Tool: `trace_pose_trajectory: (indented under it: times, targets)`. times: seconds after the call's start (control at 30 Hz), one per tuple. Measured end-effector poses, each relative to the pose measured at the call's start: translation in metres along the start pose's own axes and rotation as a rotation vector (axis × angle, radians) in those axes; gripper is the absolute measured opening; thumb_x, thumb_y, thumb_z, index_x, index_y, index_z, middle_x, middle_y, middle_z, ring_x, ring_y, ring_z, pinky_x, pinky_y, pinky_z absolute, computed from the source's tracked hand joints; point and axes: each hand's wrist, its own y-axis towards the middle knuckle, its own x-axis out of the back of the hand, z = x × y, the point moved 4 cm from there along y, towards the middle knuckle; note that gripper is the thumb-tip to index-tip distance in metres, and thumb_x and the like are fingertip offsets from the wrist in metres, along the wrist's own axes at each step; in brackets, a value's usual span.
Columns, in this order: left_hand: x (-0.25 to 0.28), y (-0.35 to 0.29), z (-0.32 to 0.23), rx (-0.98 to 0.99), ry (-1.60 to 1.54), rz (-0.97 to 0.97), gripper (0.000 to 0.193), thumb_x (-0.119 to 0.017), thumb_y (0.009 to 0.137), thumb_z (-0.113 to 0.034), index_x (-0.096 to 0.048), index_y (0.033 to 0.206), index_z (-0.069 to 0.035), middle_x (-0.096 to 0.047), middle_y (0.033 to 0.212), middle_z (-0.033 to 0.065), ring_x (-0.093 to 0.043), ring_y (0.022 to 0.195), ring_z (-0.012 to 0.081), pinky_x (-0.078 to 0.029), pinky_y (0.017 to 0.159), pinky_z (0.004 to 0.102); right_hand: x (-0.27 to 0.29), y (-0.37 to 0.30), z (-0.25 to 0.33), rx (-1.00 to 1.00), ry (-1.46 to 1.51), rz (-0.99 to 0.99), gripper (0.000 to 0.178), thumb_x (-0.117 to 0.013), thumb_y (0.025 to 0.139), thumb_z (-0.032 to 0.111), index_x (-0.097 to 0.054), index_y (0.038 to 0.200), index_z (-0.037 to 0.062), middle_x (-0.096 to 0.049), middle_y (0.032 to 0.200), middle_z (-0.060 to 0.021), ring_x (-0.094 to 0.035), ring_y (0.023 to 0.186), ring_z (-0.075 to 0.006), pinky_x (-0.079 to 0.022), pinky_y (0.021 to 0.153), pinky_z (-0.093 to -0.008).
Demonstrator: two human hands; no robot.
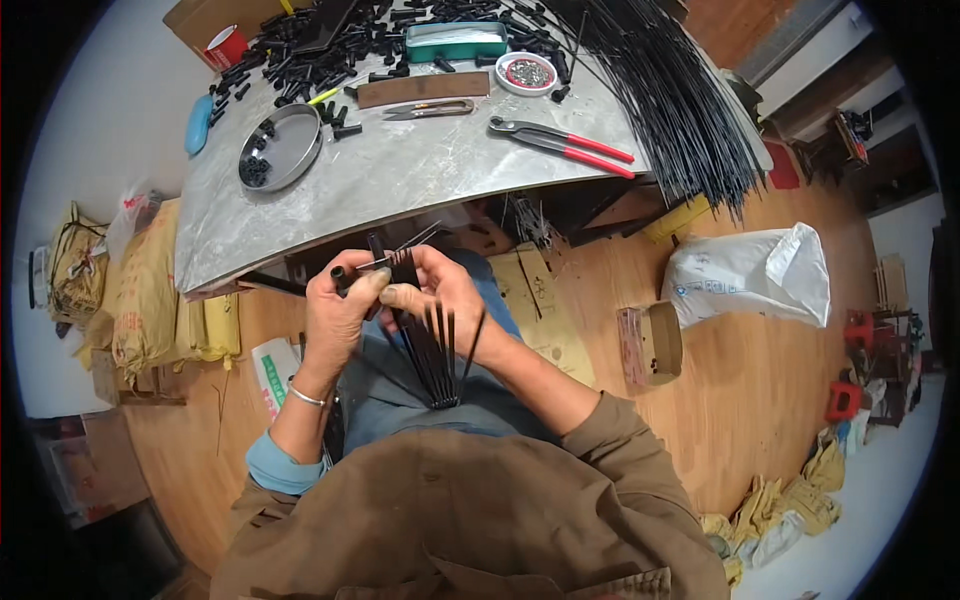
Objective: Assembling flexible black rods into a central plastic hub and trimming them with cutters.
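Note:
In front of my lap, my left hand (341, 302) and my right hand (445, 292) work close together on what looks like an umbrella frame (434, 365), a cluster of thin black ribs around a dark shaft. The ribs fan out below my fingers toward my jeans. My left thumb and fingers are closed round the upper part, by a short black tube end (340, 274). A thin bright wire-like piece (374, 263) shows at my fingertips. The right fingers wrap the ribs from the other side, thumb pressed inward. My fingers hide the joint between them.
On the grey table lie red-handled pincers (570, 146), thread snips (432, 109), a round metal tray (280, 150) with small black parts, a dish of metal bits (526, 73), many black plastic pieces and long black rods (690, 110). A cardboard box (660, 343) and white sack (750, 272) stand on the floor.

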Motion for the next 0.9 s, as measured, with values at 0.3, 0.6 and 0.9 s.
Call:
trace_pose_trajectory:
  times: [0.3,0.6,0.9]
  targets:
    - [0.011,0.021,-0.007,-0.007,-0.457,0.020,0.042,-0.046,0.099,-0.034,-0.056,0.115,0.004,-0.049,0.080,0.0009,-0.048,0.073,0.0103,-0.040,0.063,0.0254,-0.002,0.001,-0.003,0.003,0.076,-0.096,0.037,-0.057,0.088,0.004,-0.044,0.123,0.0039,-0.058,0.076,-0.0057,-0.057,0.060,-0.0128,-0.052,0.051,-0.0272]
    - [0.000,0.047,-0.030,0.156,-0.587,0.321,0.040,-0.062,0.090,-0.016,-0.046,0.120,0.004,-0.056,0.095,0.0086,-0.058,0.090,0.0169,-0.051,0.081,0.0320,-0.013,0.002,-0.006,0.055,0.016,-0.060,0.022,-0.061,0.090,0.012,-0.050,0.106,0.0032,-0.055,0.078,-0.0048,-0.055,0.061,-0.0131,-0.048,0.051,-0.0257]
    - [0.003,0.052,-0.017,0.120,-0.403,0.345,0.042,-0.064,0.089,-0.034,-0.057,0.112,0.000,-0.061,0.085,0.0044,-0.059,0.081,0.0127,-0.048,0.076,0.0252,-0.017,0.002,-0.007,0.052,-0.032,-0.097,0.020,-0.061,0.090,0.013,-0.051,0.104,0.0026,-0.056,0.078,-0.0049,-0.055,0.061,-0.0128,-0.048,0.050,-0.0254]
